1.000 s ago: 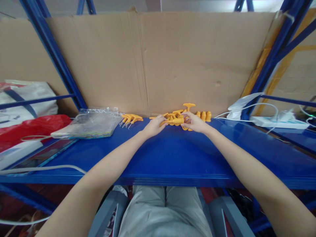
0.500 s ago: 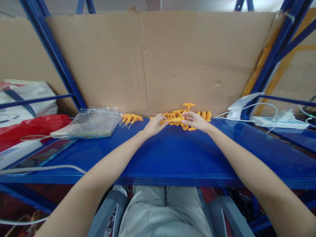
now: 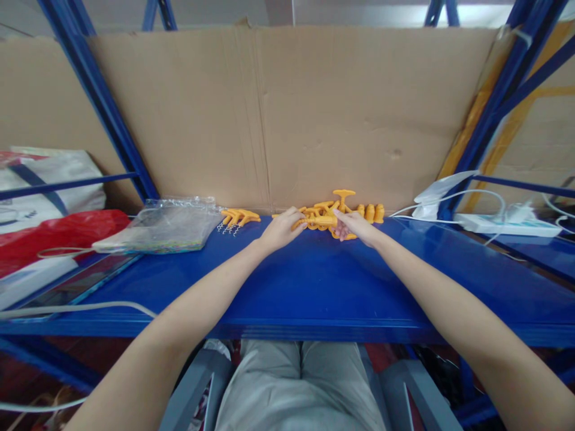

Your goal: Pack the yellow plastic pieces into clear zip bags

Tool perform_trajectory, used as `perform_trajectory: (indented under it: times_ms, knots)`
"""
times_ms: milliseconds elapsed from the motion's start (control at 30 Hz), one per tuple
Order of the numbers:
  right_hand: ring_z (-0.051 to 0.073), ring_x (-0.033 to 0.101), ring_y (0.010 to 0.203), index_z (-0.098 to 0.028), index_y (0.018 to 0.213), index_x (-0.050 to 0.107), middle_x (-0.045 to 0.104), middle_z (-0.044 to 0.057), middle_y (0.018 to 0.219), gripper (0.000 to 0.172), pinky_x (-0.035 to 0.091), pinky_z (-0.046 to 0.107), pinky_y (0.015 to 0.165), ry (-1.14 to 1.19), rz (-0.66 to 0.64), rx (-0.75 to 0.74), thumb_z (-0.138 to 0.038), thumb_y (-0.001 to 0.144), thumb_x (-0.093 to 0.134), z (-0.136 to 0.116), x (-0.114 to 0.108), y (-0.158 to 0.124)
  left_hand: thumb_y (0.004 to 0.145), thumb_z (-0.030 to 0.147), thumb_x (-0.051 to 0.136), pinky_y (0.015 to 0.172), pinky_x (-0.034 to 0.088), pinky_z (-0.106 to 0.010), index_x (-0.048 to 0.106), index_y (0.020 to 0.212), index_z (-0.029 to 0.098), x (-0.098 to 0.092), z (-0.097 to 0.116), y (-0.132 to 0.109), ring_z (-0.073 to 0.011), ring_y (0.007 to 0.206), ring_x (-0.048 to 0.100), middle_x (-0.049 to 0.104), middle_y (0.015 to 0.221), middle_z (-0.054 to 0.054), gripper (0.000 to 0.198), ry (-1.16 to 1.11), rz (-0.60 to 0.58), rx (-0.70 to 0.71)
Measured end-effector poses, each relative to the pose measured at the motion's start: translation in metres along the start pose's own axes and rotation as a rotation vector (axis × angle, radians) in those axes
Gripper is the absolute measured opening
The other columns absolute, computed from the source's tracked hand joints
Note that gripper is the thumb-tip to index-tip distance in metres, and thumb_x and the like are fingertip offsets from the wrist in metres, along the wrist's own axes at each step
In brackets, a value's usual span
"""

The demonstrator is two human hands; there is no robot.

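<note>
Both my hands reach to the back of a blue shelf [image 3: 314, 281]. My left hand [image 3: 282, 228] and my right hand [image 3: 354, 224] pinch the two ends of one orange plastic piece [image 3: 320, 221] held level between them. Behind it lies a heap of orange plastic parts [image 3: 335, 206], one T-shaped part standing upright. A row of small orange caps [image 3: 372, 212] stands just right of my right hand. To the left lie finished orange T-handled corkscrews [image 3: 237, 216] with metal spirals.
A clear plastic bag [image 3: 166, 224] lies left of the corkscrews. Red and white bags [image 3: 54, 230] fill the far left. A white power strip [image 3: 507, 224] with cables sits at the right. A cardboard sheet [image 3: 287, 114] backs the shelf, between blue uprights.
My right hand has slid slightly left and closer to the left hand along the orange piece. The left hand has barely moved.
</note>
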State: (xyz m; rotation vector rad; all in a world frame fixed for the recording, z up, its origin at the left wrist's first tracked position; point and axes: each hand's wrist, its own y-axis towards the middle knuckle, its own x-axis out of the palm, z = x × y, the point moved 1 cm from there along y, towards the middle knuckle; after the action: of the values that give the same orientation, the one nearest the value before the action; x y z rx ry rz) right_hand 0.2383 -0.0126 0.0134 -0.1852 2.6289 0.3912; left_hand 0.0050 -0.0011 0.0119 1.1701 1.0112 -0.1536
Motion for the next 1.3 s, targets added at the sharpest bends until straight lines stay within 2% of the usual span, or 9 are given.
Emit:
perform_trajectory:
  times_ms: [133, 233, 333, 500, 667, 833, 1067, 1167, 1300]
  knots:
    - [0.018, 0.065, 0.057, -0.019, 0.08, 0.066, 0.069, 0.01, 0.069, 0.062, 0.056, 0.037, 0.059, -0.021, -0.043, 0.037, -0.068, 0.092, 0.03, -0.005, -0.004, -0.004, 0.094, 0.026, 0.049, 0.085, 0.05, -0.03, 0.064, 0.095, 0.017, 0.002, -0.001, 0.001, -0.0163, 0.092, 0.062, 0.063, 0.095, -0.006, 0.017, -0.017, 0.011, -0.016]
    - [0.019, 0.07, 0.075, -0.022, 0.115, 0.06, 0.073, 0.01, 0.095, 0.038, 0.057, 0.034, 0.066, -0.081, -0.123, 0.001, -0.05, 0.095, 0.046, -0.011, -0.009, -0.01, 0.093, 0.026, 0.05, 0.086, 0.049, -0.029, 0.064, 0.095, 0.017, 0.002, -0.002, 0.0, -0.0162, 0.092, 0.062, 0.063, 0.096, -0.006, 0.016, -0.022, 0.011, -0.027]
    - [0.018, 0.07, 0.085, -0.022, 0.128, 0.051, 0.07, 0.011, 0.107, 0.042, 0.057, 0.034, 0.074, -0.051, -0.146, -0.011, -0.032, 0.089, 0.062, -0.012, -0.011, -0.014, 0.093, 0.026, 0.051, 0.088, 0.049, -0.029, 0.064, 0.096, 0.018, 0.002, -0.003, 0.0, -0.0163, 0.095, 0.062, 0.063, 0.098, -0.005, 0.016, -0.016, 0.01, -0.042]
    - [0.015, 0.066, 0.066, -0.016, 0.095, 0.062, 0.073, 0.011, 0.087, 0.022, 0.056, 0.032, 0.069, 0.175, -0.149, -0.017, -0.037, 0.089, 0.06, -0.01, -0.009, -0.011, 0.094, 0.027, 0.049, 0.085, 0.049, -0.029, 0.063, 0.095, 0.018, 0.002, -0.001, -0.001, -0.016, 0.092, 0.062, 0.063, 0.096, -0.006, 0.017, -0.011, 0.027, 0.003]
    - [0.014, 0.06, 0.05, -0.017, 0.068, 0.06, 0.066, 0.008, 0.059, 0.053, 0.052, 0.029, 0.054, 0.198, -0.137, 0.085, -0.067, 0.085, 0.051, -0.012, -0.004, -0.009, 0.094, 0.027, 0.049, 0.082, 0.05, -0.029, 0.063, 0.094, 0.017, 0.005, 0.0, -0.001, -0.0159, 0.089, 0.062, 0.062, 0.092, -0.005, 0.017, -0.021, 0.097, 0.081]
    - [0.014, 0.058, 0.046, -0.018, 0.073, 0.064, 0.067, 0.009, 0.06, 0.059, 0.049, 0.028, 0.047, 0.182, -0.091, 0.144, -0.074, 0.082, 0.047, -0.014, -0.003, -0.009, 0.094, 0.029, 0.05, 0.081, 0.051, -0.028, 0.063, 0.094, 0.017, 0.005, -0.002, -0.001, -0.0154, 0.088, 0.063, 0.063, 0.092, -0.005, 0.017, -0.044, 0.138, 0.078]
    - [0.012, 0.064, 0.06, -0.022, 0.1, 0.06, 0.073, 0.003, 0.088, 0.039, 0.051, 0.024, 0.054, 0.231, -0.052, 0.009, -0.033, 0.069, 0.081, -0.017, -0.01, -0.012, 0.094, 0.03, 0.049, 0.08, 0.051, -0.028, 0.063, 0.093, 0.017, 0.004, -0.004, -0.001, -0.0152, 0.087, 0.063, 0.063, 0.092, -0.005, 0.018, -0.024, 0.116, 0.056]
    - [0.013, 0.062, 0.054, -0.019, 0.081, 0.06, 0.071, 0.006, 0.072, 0.03, 0.051, 0.026, 0.053, 0.235, -0.067, 0.002, -0.045, 0.076, 0.074, -0.017, -0.006, -0.011, 0.095, 0.03, 0.048, 0.079, 0.05, -0.027, 0.062, 0.094, 0.017, 0.003, -0.002, -0.001, -0.0155, 0.086, 0.062, 0.062, 0.092, -0.005, 0.019, 0.009, 0.118, 0.09]
    - [0.013, 0.056, 0.043, -0.019, 0.062, 0.058, 0.064, 0.008, 0.053, 0.053, 0.048, 0.028, 0.046, 0.2, -0.057, 0.092, -0.069, 0.081, 0.055, -0.015, 0.0, -0.009, 0.096, 0.029, 0.047, 0.079, 0.051, -0.028, 0.062, 0.095, 0.017, 0.002, 0.001, -0.001, -0.0158, 0.086, 0.062, 0.062, 0.09, -0.006, 0.019, 0.038, 0.121, 0.138]
